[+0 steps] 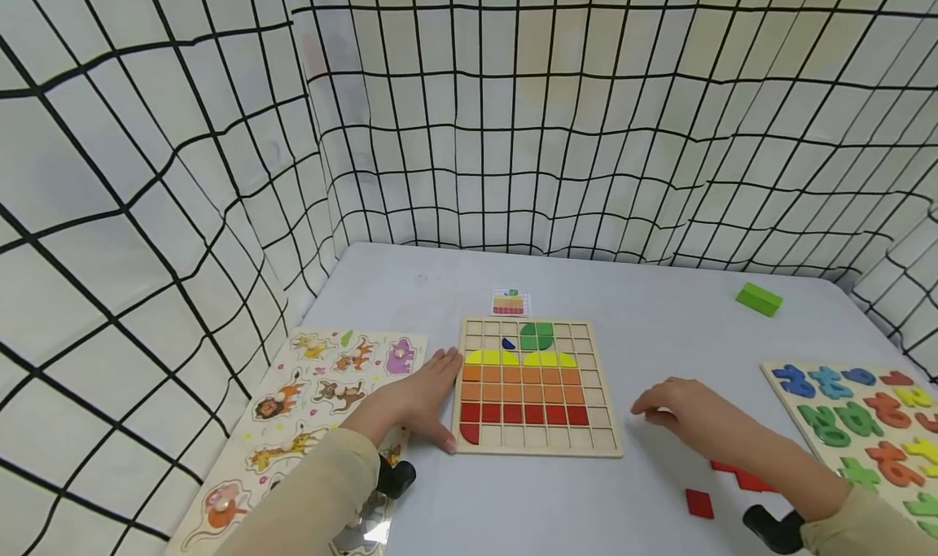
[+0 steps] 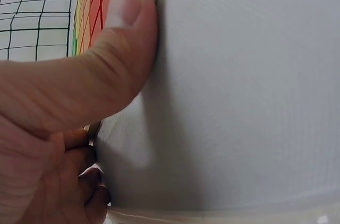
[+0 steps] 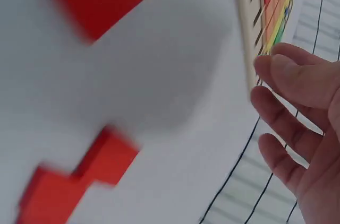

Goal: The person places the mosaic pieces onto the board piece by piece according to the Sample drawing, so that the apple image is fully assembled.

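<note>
A wooden grid board (image 1: 606, 434) lies flat on the table, holding rows of red, orange and yellow pieces. Near its top are a green leaf shape (image 1: 537, 336) and a small blue piece (image 1: 508, 343). One rounded red piece (image 1: 470, 433) occupies the lower left corner. My left hand (image 1: 419, 400) is spread along the board's left edge, its thumb (image 2: 127, 9) touching the near corner. Beyond the right edge, my right hand (image 1: 692, 413) hovers above the table with fingers loosely bent and nothing visible in them. Loose red squares (image 1: 699, 504) lie below it; my forearm partly covers some.
A picture card (image 1: 510, 302) lies behind the board. An animal puzzle (image 1: 293, 409) sits left, partly under my left arm; a number puzzle (image 1: 843, 413) is at right. A green block (image 1: 759, 299) stands far right. Black netting (image 1: 513, 124) surrounds the table.
</note>
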Available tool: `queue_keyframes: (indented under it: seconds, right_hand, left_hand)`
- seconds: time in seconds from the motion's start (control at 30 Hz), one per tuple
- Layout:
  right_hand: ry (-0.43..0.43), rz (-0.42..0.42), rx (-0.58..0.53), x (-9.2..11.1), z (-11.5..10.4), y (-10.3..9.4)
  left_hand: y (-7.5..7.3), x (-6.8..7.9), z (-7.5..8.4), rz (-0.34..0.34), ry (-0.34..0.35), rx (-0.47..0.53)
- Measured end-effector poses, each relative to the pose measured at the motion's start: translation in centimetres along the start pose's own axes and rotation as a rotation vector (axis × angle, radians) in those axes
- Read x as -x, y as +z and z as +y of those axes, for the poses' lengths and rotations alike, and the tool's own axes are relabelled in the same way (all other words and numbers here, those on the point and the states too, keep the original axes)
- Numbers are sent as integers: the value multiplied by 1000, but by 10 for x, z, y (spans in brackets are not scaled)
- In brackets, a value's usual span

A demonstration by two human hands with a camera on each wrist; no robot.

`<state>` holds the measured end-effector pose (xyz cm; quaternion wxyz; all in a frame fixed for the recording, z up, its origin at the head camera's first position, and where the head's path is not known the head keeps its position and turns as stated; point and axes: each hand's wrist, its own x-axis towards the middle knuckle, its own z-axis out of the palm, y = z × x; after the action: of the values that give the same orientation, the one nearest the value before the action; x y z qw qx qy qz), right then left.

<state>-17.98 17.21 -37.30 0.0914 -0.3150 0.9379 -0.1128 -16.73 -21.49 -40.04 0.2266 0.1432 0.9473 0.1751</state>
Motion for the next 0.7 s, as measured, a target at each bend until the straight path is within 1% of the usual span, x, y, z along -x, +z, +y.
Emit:
queue_keyframes:
  seconds: [0.1,0.17,0.3,0.43,0.5,0.63,0.7]
  right_hand:
    - [97,-69,-32,18,26,0]
    - [148,-99,-39,29,41,0]
    - [223,-152,-19,43,60,2]
    - [259,-171,-3,48,67,5]
    - [249,-166,-7,49,68,7]
    - [256,-152,-61,47,65,8]
    - [233,-126,-102,46,63,6]
  left_hand:
    - [-1,0,0,1,12,-14]
    - [-2,1,0,-2,17,-19]
    - [-2,2,0,-6,19,-11]
    - [-1,1,-1,-5,17,-17]
    - [-1,0,-2,-4,23,-22]
    - [-1,0,-3,-8,28,-25]
    - [-1,0,-2,-7,29,-23]
